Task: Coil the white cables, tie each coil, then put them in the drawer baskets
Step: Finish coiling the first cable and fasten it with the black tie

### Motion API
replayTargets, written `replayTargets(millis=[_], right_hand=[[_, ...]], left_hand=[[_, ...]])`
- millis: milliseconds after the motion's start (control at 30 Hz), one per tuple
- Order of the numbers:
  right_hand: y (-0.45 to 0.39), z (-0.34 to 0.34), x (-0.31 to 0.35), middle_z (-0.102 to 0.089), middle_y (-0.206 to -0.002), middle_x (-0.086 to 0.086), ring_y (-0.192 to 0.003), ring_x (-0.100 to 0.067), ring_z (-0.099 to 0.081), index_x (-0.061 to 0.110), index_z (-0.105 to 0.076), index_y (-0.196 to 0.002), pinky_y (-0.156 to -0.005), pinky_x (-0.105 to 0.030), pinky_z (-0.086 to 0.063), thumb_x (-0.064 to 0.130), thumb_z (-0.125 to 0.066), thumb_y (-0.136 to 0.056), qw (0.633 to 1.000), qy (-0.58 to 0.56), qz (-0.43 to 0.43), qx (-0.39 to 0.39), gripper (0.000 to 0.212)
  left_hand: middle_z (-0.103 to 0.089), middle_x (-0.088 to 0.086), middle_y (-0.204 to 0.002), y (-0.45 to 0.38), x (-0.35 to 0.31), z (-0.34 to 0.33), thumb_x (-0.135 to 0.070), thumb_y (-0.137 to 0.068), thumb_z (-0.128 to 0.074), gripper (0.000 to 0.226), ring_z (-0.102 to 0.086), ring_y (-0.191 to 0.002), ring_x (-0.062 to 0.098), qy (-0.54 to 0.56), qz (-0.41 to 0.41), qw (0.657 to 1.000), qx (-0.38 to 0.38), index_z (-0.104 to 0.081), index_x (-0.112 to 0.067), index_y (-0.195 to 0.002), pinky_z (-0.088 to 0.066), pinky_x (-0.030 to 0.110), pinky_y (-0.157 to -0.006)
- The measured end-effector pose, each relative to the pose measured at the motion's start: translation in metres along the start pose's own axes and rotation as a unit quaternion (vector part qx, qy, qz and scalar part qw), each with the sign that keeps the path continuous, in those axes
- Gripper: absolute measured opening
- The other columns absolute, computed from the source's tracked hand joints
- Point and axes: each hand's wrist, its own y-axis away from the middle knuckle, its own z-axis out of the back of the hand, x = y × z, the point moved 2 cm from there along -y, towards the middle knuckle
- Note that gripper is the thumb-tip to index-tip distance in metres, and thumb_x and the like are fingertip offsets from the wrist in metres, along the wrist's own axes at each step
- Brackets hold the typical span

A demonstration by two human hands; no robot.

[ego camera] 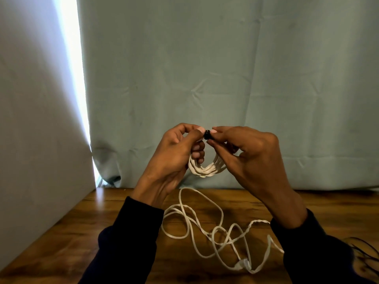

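Far left: pale wall (37,119), bright strip of light (75,78) beside it. Grey-green curtain (205,58) behind everything, hem down at back edge of wood counter (71,232).

Left hand (174,156) raised above counter, fingers curled round white coil (203,170), thumb & forefinger pinching at small black tie (207,134) on top of coil. Dark sleeve (127,238) up to wrist.

Coil hangs between both hands, several loops bunched, clear of counter. Black tie sits at coil's top, betw. the two thumbs; how far wrapped, can't tell.

Below, loose cable (192,220) sprawled on counter in open loops, unwound, clear plug (243,265) at near end.

Right hand (252,158) opposite left, thumb & forefinger pinching other side of tie, other fingers curled behind coil's right side.

Far right, bottom corner: thin dark strands (367,253) at counter edge, too blurred to identify.
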Motion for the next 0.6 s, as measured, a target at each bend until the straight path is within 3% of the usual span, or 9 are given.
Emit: replayTargets(millis=[133, 367, 600], right_hand=[[-0.001, 0.0, 0.001, -0.076, -0.107, -0.006, -0.089, -0.014, -0.074, 0.008, -0.077, -0.105, -0.075, -0.031, -0.062, 0.022, -0.071, -0.091, 0.999, -0.03, -0.039, -0.011, 0.021], [-0.001, 0.002, 0.008, -0.077, -0.096, -0.003, -0.083, -0.01, -0.074, 0.006, -0.075, -0.094, -0.07, -0.025, -0.061, 0.017, -0.073, -0.09, 0.992, -0.066, -0.099, -0.041, 0.012], [-0.005, -0.001, 0.013, -0.073, -0.087, 0.001, -0.069, -0.004, -0.065, 0.009, -0.073, -0.104, -0.07, -0.011, -0.055, 0.026, -0.073, -0.086, 0.995, -0.04, -0.095, -0.01, 0.025]], left_hand=[[-0.046, -0.002, -0.057, 0.003, -0.004, -0.001, -0.017, -0.102, -0.053, 0.016, -0.041, -0.05, 0.011, -0.004, 0.004, 1.0, 0.003, -0.059, -0.002, -0.106, -0.042, 0.026, -0.051], [-0.046, -0.002, -0.057, 0.008, -0.012, 0.0, -0.019, -0.101, -0.055, 0.018, -0.041, -0.047, 0.01, -0.007, 0.015, 1.0, -0.011, -0.056, -0.003, -0.108, -0.039, 0.026, -0.047], [-0.046, 0.0, -0.055, 0.01, -0.014, -0.002, -0.018, -0.1, -0.057, 0.014, -0.041, -0.045, 0.011, -0.005, 0.022, 0.999, -0.026, -0.056, -0.003, -0.1, -0.039, 0.026, -0.044]])
